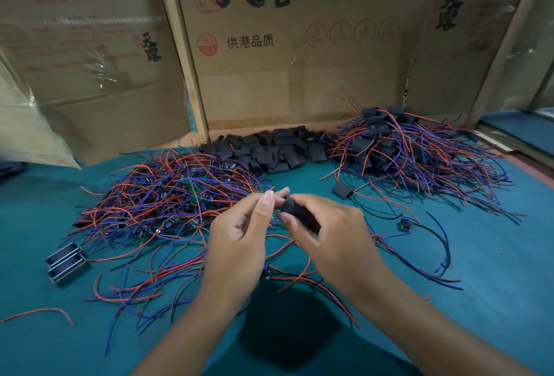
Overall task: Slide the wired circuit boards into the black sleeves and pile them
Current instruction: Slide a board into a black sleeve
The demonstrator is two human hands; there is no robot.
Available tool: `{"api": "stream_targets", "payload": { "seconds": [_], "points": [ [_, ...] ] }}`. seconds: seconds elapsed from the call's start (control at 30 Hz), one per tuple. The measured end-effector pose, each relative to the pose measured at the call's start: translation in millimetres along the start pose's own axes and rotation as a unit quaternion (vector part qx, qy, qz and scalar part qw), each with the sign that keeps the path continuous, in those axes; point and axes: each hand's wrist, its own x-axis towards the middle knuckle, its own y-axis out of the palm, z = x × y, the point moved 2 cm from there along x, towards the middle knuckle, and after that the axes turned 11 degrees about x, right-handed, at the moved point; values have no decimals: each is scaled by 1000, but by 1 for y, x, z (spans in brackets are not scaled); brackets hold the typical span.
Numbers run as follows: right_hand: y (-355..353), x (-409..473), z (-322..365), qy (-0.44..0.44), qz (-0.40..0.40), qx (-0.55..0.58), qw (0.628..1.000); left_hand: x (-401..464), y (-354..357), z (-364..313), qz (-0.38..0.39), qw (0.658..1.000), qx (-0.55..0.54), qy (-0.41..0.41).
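Both hands [281, 225] pinch one black sleeve [299, 213], its contents hidden

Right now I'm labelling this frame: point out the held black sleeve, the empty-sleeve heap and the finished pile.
black sleeve [301, 214], head view, its middle.
empty-sleeve heap [269, 150], head view, heap's centre.
finished pile [389, 143], head view, a sleeved board mid-pile.

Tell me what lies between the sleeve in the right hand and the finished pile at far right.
Little blocks it. The black sleeve in the right hand faces bare green mat, then one loose sleeved board and trailing wires before the finished pile.
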Motion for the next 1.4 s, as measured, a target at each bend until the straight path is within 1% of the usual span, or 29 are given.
{"api": "stream_targets", "payload": {
  "seconds": [0.13,0.3,0.47,0.67,0.9,1.0,1.1,1.17,1.23,1.33,1.4],
  "points": [
    [-1,0,2,-2,-6,8,1000,-1,1,-2,8,1000,7,9],
    [0,0,3,2,-6,13,1000,-1,3,2,13,1000,-12,-12],
    [1,-1,5,4,6,11,1000,-1,3,4,13,1000,-6,-9],
    [5,-2,5,9,15,-66,998,-2,3,3,30,999,28,2],
    [5,-2,3,24,57,-142,988,-4,4,8,27,998,64,11],
    [3,0,5,15,61,-193,979,-5,3,6,7,994,98,43],
    [-4,5,3,45,82,-253,963,-2,-7,4,-29,983,149,104],
    [-15,12,-1,68,73,-252,963,1,-15,5,-44,967,204,144],
    [-30,23,-5,86,48,-233,967,3,-21,8,-55,953,247,168],
    [-61,57,-20,69,17,-279,958,6,-26,13,-67,935,307,168],
    [-84,89,-38,44,6,-350,936,8,-25,15,-70,912,358,186]
  ]
}}
